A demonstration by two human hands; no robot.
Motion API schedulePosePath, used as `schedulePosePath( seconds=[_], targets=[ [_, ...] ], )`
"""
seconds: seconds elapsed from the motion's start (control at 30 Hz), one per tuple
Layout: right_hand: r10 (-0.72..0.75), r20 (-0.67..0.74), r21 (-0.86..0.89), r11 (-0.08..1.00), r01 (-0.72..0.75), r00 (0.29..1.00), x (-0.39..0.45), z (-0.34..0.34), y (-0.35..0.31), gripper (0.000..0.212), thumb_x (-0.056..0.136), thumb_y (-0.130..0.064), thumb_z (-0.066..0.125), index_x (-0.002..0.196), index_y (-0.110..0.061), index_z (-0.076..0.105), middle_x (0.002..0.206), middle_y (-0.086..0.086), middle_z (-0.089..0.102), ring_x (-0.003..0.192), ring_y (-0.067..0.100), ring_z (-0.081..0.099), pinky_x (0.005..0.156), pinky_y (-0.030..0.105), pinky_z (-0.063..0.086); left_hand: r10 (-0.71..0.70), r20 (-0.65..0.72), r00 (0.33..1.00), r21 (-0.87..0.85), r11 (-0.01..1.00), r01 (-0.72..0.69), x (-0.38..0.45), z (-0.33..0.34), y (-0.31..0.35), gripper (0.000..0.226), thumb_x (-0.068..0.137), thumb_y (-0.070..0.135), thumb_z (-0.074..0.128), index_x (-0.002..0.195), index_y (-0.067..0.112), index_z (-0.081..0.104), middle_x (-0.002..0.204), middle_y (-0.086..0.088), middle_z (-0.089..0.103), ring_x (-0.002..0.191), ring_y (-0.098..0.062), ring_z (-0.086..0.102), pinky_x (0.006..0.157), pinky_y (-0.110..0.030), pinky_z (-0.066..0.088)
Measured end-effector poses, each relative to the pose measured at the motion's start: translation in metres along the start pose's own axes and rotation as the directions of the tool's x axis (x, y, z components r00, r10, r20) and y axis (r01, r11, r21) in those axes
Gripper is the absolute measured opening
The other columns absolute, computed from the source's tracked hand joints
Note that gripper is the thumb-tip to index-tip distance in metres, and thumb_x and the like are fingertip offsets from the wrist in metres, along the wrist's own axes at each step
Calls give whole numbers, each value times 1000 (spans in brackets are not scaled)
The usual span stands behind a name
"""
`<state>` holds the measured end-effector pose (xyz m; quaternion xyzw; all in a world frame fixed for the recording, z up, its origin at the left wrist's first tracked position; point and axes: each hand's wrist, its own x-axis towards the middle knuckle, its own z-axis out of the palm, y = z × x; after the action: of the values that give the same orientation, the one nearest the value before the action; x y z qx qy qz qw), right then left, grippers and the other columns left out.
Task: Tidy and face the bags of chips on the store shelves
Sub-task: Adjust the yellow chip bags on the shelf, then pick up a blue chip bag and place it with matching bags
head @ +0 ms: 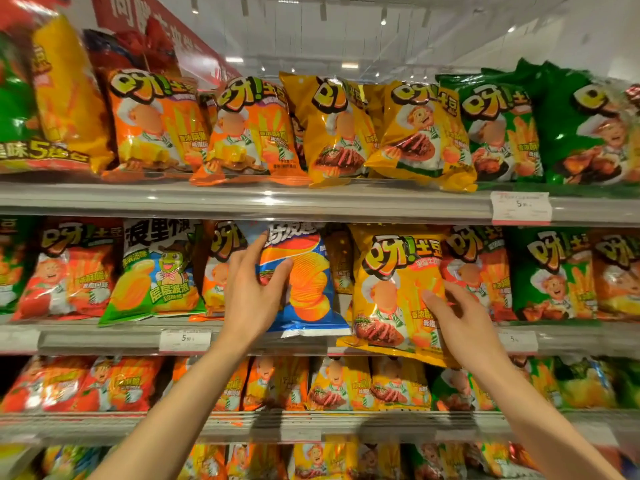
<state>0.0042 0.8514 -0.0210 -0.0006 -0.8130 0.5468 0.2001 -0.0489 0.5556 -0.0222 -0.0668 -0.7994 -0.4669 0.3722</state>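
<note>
On the middle shelf point(104, 337) a blue chip bag point(311, 292) stands upright between orange and yellow bags. My left hand point(251, 292) grips its left edge, thumb across the front and fingers behind the top corner. Just to the right a yellow chip bag point(391, 289) leans forward over the shelf lip. My right hand point(460, 317) holds the yellow bag's right edge, fingers spread on its front.
The top shelf point(311, 199) carries rows of orange, yellow and green bags. A green-and-white bag point(156, 271) and red bags sit left on the middle shelf, green ones right. Price tags point(521, 206) hang on the shelf rails. Lower shelves hold more bags.
</note>
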Motion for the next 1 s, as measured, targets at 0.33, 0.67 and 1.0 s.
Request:
schedulePosePath(
  seconds=[0.33, 0.67, 1.0],
  targets=[
    [-48, 61, -135, 989, 56, 997, 30, 101, -31, 53, 99, -38, 56, 144, -12, 47, 133, 3, 59, 124, 24, 56, 94, 27, 40, 9, -53, 999, 38, 999, -7, -21, -84, -39, 59, 91, 37, 68, 145, 27, 47, 129, 3, 52, 106, 27, 39, 83, 5, 31],
    [-296, 56, -530, 800, 280, 953, 31, 150, -24, 63, 101, -34, 47, 156, -18, 20, 159, 16, 24, 139, 37, 38, 103, 44, 43, 3, -47, 999, 33, 999, -1, -31, -102, -50, 59, 91, 39, 67, 145, 32, 46, 131, 4, 52, 113, 24, 36, 92, -4, 32],
    [-313, 390, -742, 450, 496, 866, 49, 155, -8, 76, 98, -66, 22, 159, -26, 4, 166, 14, 1, 153, 33, 1, 123, 45, 9, -50, -36, 998, -11, 999, 50, -35, -98, -49, 60, 90, 41, 69, 144, 32, 47, 129, 6, 49, 117, 1, 49, 99, -27, 44]
  ],
)
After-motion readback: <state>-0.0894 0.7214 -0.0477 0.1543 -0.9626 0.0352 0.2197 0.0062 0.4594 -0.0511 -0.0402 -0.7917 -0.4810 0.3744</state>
